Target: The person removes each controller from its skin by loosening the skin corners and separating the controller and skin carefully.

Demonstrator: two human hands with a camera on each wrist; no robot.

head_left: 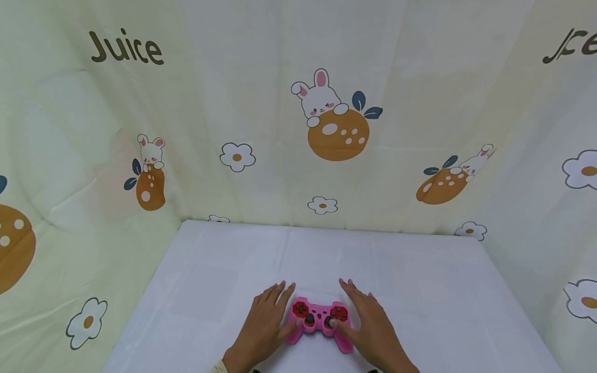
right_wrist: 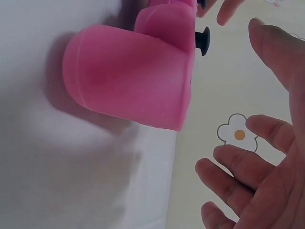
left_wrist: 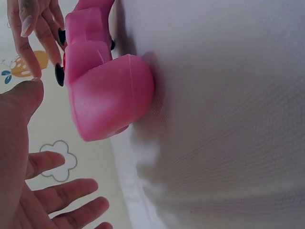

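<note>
A pink game controller (head_left: 320,314) with red button faces and two black thumbsticks lies on the white table, its handles toward the person. On its left side is the left hand (head_left: 267,324), fingers spread and the thumb over the left handle. The right hand (head_left: 373,329) is at the other side, its thumb over the right thumbstick in the head view. In the left wrist view the controller's handle (left_wrist: 112,98) rests on the cloth, apart from the spread fingers. The right wrist view likewise shows a gap between the other handle (right_wrist: 126,76) and the fingers.
The white-covered table (head_left: 420,290) reaches back to a cream curtain (head_left: 261,103) printed with rabbits, oranges and flowers. More of this curtain hangs along the left and right sides. The table's back edge runs along the foot of the curtain.
</note>
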